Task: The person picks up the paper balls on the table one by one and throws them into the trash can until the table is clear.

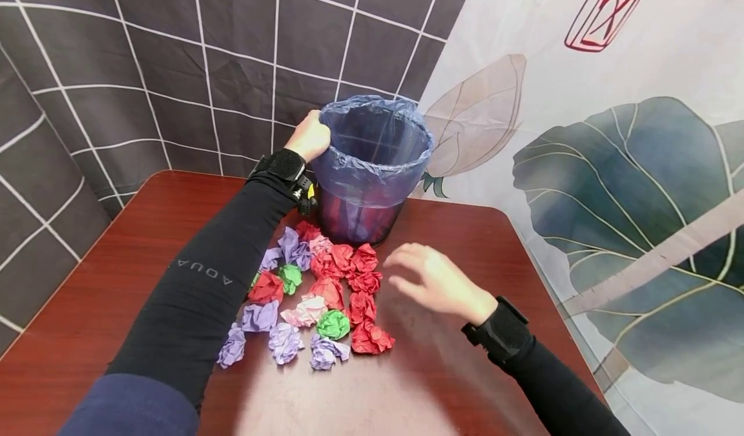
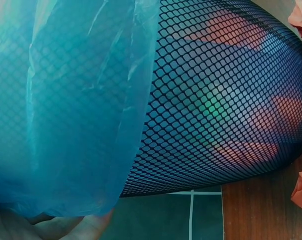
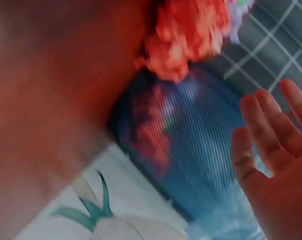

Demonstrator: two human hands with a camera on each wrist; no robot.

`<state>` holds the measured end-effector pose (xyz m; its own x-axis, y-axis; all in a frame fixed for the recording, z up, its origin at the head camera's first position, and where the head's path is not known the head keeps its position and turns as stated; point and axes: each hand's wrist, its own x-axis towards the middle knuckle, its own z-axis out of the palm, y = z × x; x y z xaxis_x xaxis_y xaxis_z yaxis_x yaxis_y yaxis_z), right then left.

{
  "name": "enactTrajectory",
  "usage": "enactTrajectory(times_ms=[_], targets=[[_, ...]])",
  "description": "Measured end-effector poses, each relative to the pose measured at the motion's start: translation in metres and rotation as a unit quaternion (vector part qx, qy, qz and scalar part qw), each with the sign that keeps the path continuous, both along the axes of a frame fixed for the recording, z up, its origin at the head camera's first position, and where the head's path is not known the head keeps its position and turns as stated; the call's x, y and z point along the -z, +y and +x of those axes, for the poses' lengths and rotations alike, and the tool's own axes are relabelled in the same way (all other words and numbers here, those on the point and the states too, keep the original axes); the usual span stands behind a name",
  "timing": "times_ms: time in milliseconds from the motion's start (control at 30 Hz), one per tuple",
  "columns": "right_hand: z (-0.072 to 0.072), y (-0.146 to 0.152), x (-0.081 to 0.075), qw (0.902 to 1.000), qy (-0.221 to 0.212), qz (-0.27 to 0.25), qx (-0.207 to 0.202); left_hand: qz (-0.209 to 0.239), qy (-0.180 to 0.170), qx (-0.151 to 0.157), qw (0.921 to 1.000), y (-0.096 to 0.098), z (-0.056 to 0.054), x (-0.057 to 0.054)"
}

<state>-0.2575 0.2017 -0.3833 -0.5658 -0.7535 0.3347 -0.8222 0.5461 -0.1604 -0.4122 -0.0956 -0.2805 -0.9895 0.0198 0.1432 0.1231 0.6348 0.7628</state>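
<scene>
A black mesh wastebasket (image 1: 361,219) lined with a blue plastic bag (image 1: 372,181) stands at the back of the table. My left hand (image 1: 310,137) grips its rim on the left side, fingers over the bag's edge. Through the mesh in the left wrist view, blurred red and green shapes (image 2: 213,106) show inside. My right hand (image 1: 436,281) hovers over the table, right of the crumpled paper balls, with fingers loosely bent and nothing held. Nearest to it are red paper balls (image 1: 365,282). Purple (image 1: 285,343), green (image 1: 333,324) and pink paper balls (image 1: 306,311) lie further left.
The reddish-brown wooden table (image 1: 465,242) ends close behind the wastebasket. A dark grid-patterned cloth (image 1: 232,68) hangs behind and to the left; a pale cloth with printed leaves (image 1: 628,184) hangs at the right. My left forearm crosses over the left part of the table.
</scene>
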Motion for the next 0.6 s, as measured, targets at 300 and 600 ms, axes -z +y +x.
enactTrajectory(times_ms=[300,600], targets=[[0.033,-0.005,0.037,0.9972,-0.048,0.047,-0.032,0.002,0.003,-0.002,1.0,-0.001,0.0,-0.001],[0.052,-0.007,0.054,0.9877,-0.092,0.121,-0.04,-0.005,0.002,-0.001,1.0,0.0,-0.002,0.001]])
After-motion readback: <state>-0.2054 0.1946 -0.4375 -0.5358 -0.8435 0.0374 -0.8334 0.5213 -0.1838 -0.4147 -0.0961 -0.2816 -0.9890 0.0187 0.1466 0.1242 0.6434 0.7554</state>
